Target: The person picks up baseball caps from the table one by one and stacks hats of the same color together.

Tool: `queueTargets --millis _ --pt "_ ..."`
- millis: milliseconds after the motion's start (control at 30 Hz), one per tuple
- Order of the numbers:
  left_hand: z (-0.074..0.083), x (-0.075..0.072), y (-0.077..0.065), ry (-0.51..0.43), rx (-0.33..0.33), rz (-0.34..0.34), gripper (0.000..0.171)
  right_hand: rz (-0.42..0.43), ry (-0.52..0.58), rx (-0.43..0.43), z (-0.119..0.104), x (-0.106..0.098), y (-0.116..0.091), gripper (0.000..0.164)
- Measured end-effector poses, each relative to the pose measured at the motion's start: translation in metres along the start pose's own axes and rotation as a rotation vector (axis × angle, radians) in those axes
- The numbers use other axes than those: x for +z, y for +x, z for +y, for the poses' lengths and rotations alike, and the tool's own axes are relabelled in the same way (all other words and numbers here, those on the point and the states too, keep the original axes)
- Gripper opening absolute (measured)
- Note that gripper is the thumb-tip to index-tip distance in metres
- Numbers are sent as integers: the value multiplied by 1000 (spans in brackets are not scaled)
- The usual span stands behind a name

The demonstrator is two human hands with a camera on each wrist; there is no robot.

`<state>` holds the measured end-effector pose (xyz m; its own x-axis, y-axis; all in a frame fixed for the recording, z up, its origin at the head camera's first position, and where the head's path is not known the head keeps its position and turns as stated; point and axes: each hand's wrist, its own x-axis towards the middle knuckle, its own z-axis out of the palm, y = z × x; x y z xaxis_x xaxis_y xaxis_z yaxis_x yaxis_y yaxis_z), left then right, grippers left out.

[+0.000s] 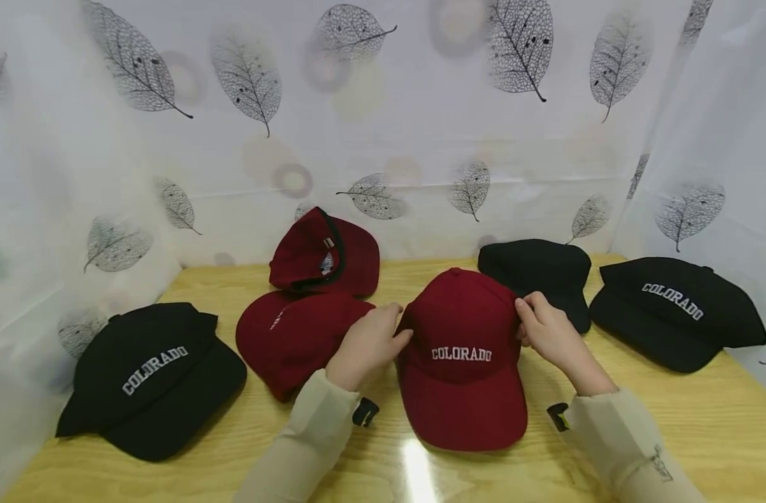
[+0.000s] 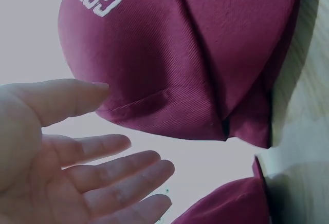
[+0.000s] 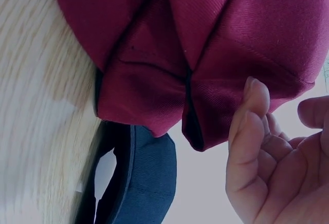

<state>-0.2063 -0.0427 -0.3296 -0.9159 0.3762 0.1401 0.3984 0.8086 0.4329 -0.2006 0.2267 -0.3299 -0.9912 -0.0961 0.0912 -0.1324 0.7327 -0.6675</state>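
Observation:
A red baseball cap (image 1: 461, 360) with white COLORADO lettering sits on the table, its brim toward me. My left hand (image 1: 372, 344) is at its left side. In the left wrist view the left hand's fingers (image 2: 123, 188) are extended and apart from the cap, while the thumb tip overlaps its edge; contact is unclear. On the other side, my right hand (image 1: 551, 335) is beside the crown. Seen from the right wrist, its fingers (image 3: 247, 147) are loosely bent near the red fabric, the thumb apart. Nothing is pinched in that view.
Left of the middle, one red cap (image 1: 307, 328) lies in front of an overturned red cap (image 1: 360, 255). A black cap (image 1: 150, 381) is at far left. Behind my right hand is another black cap (image 1: 537, 269), with a third black cap (image 1: 678, 311) farther right. A leaf-print curtain (image 1: 383, 154) surrounds the wooden table (image 1: 383, 461).

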Motion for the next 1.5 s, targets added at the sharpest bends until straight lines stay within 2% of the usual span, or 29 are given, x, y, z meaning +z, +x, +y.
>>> queueTargets --millis 167,467,600,767,933,1100,1233,1500 --pt "2 -9 0 28 -2 17 37 -12 6 0 0 -2 -1 42" --pt "1 -22 -10 90 -23 93 32 -36 9 12 -1 1 -1 44" --pt "-2 -26 -12 126 -13 112 28 -26 2 16 0 2 -3 44" --pt "-7 -30 -17 186 -25 80 27 -17 -10 15 1 3 -6 44" --pt "-21 -38 -27 238 -85 59 32 -21 -2 8 -2 4 -5 43" --pt "-31 -43 -36 260 -183 26 51 -23 14 -23 -5 6 -1 43" --pt "-34 -42 -36 259 -203 6 65 -13 3 -28 -3 5 -1 42" --pt "-38 -38 -35 249 -254 -34 82 -19 12 -25 -3 5 -2 43"
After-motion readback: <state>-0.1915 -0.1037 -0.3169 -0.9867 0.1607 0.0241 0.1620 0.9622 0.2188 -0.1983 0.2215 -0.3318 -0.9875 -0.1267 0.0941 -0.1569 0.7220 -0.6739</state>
